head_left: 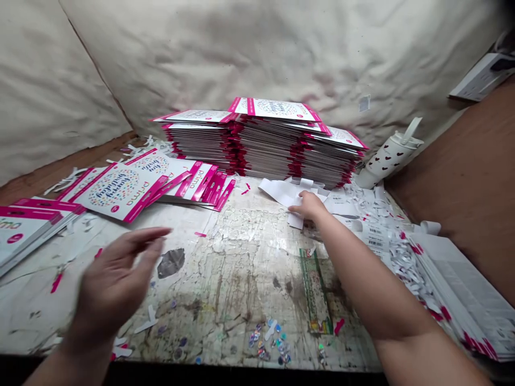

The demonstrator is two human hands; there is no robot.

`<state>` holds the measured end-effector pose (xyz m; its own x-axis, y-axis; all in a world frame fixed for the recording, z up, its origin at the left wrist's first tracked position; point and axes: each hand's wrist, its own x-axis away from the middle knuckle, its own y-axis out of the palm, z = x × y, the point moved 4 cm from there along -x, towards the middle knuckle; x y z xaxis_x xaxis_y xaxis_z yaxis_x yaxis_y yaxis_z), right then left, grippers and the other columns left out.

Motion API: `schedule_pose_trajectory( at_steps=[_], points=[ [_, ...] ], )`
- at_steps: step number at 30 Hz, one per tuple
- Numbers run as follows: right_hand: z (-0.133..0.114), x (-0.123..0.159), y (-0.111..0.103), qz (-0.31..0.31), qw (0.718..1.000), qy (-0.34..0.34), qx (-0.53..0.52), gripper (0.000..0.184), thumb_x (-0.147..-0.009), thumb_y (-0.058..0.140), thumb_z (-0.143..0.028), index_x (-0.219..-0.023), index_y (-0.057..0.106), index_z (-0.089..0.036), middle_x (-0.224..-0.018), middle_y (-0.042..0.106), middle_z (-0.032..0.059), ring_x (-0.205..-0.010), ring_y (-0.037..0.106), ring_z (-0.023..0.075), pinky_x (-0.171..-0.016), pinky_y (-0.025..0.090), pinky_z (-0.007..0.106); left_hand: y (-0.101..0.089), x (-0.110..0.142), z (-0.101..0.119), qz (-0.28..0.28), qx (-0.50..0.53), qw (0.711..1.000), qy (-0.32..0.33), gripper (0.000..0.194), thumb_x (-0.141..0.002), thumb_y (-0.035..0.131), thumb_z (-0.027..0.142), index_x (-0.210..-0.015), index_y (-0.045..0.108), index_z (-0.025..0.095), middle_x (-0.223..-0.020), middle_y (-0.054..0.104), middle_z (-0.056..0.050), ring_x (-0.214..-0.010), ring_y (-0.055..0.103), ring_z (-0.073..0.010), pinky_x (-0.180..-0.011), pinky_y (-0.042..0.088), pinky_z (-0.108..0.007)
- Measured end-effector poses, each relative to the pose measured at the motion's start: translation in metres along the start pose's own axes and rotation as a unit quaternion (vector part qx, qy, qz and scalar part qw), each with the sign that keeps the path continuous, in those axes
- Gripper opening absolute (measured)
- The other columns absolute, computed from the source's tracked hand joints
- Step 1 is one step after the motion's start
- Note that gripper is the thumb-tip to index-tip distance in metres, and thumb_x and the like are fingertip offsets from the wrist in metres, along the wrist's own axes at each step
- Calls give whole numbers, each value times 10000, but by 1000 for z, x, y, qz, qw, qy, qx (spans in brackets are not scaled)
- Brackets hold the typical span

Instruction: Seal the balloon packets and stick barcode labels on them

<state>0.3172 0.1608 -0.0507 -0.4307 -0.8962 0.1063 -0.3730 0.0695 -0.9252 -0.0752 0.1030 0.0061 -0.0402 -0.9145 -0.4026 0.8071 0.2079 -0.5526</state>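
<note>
My left hand [116,279] hovers above the worn table [225,279] at the near left, fingers stretched out and slightly blurred, holding nothing. Just beyond it lie fanned pink-and-white "Happy Birthday" packets [120,187]. My right hand [309,206] reaches far forward to the white paper strips [285,195] in front of the tall stacks of packets [265,142]. Its fingers curl down onto the paper; what they grip is hidden.
Barcode labels and paper scraps [378,236] litter the right side. A white cup with hearts [388,155] lies tipped by the stacks. More packets sit at the left edge [24,228] and near right [462,295]. A green strip [316,292] and confetti lie near the front.
</note>
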Motion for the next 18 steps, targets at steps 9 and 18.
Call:
schedule_pose_trajectory(
  at_steps=[9,18],
  points=[
    [-47,26,-15,-96,973,-66,-199,243,-727,614,-363,-595,583,-162,-548,562,4,-484,470,95,-472,373,226,122,-44,68,-147,-140,925,320,414,-826,539,286,-1201,533,112,-1241,542,-167,-1131,498,-288,-955,397,-438],
    [-88,70,-29,-171,777,-140,-589,408,-596,709,-539,-605,552,-162,-497,493,-47,-433,419,67,-401,309,200,114,-60,71,-193,11,954,227,411,-797,557,316,-1173,550,150,-1072,618,-96,-788,585,-157,-726,489,-290]
  ],
)
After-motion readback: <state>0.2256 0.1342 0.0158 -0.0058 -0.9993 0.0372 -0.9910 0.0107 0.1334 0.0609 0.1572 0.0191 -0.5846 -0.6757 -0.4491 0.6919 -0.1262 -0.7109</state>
